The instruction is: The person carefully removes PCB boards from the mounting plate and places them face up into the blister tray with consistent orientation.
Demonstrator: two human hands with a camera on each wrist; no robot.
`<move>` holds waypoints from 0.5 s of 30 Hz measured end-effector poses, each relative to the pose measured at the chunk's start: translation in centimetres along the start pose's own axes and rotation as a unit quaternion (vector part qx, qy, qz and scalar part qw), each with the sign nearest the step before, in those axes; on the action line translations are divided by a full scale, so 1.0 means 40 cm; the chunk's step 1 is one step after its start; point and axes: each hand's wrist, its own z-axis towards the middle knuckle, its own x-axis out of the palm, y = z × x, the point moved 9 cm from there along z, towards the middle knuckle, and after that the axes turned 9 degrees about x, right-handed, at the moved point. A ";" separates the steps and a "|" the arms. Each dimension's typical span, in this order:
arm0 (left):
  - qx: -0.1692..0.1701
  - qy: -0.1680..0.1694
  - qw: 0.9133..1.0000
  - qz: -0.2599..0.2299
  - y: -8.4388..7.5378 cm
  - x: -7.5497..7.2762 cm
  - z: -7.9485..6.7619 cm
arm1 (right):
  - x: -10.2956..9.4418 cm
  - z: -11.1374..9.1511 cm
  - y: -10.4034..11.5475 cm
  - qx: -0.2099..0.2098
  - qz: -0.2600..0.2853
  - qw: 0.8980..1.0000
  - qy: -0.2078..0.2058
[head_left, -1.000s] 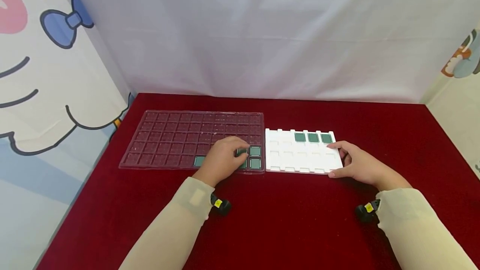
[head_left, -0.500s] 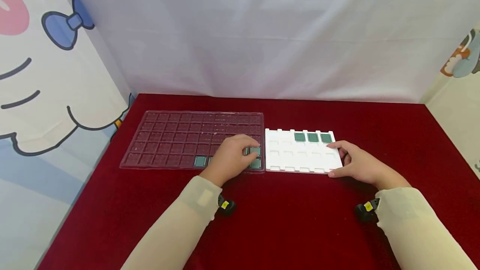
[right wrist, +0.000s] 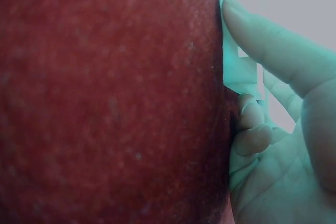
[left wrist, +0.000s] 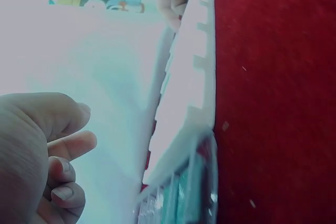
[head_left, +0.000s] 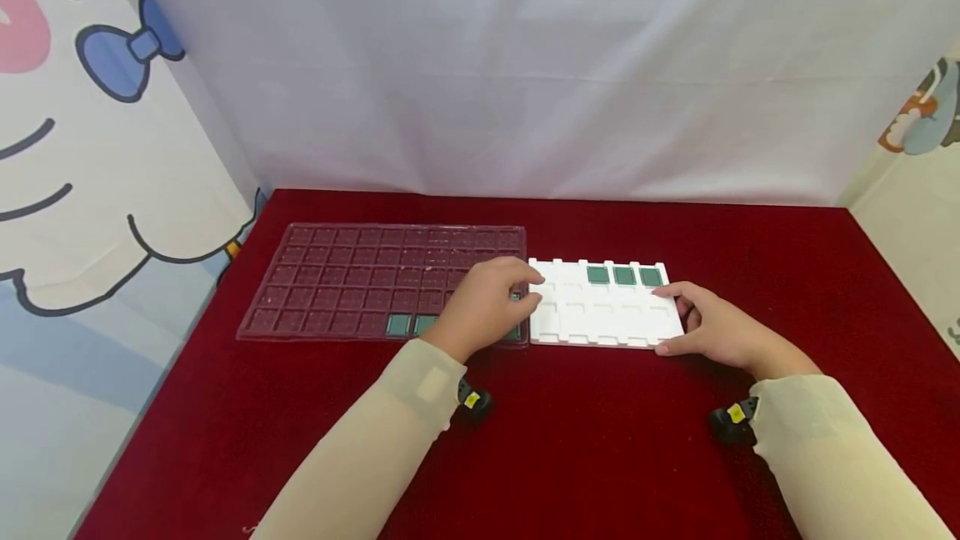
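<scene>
White plastic forms a shallow, notched tray (head_left: 603,325) on the dark red cloth (head_left: 585,440), and from where I stand the person's right hand (head_left: 716,332) has it gripped at its right end, thumb at the near corner. 3 flat green square chips (head_left: 624,275) sit in its far row, toward the right. Just to its left lies a wide, clear plastic gridded tray (head_left: 337,277); 2 more green squares (head_left: 398,324) show in its near row, and others peek out beneath the left hand (head_left: 487,307). That hand hangs over the border of the trays, thumb and forefinger tips apart; I see nothing between them.

To work well here, I'd say, the right grip should be firm yet light, so the white tray neither tips nor creeps. The left is best kept high enough to clear the rims, taking a square by opposite edges and lowering it level, without dragging its face.
</scene>
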 end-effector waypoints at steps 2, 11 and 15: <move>-0.003 -0.002 1.000 -0.010 -0.005 0.002 0.008 | 0.001 0.000 0.001 -0.001 0.000 1.000 0.001; 0.000 0.006 1.000 -0.029 -0.038 0.014 0.044 | 0.001 -0.001 0.004 -0.003 0.004 1.000 0.001; 0.007 0.008 1.000 -0.024 -0.049 0.024 0.063 | -0.002 -0.001 0.005 -0.001 0.002 1.000 -0.002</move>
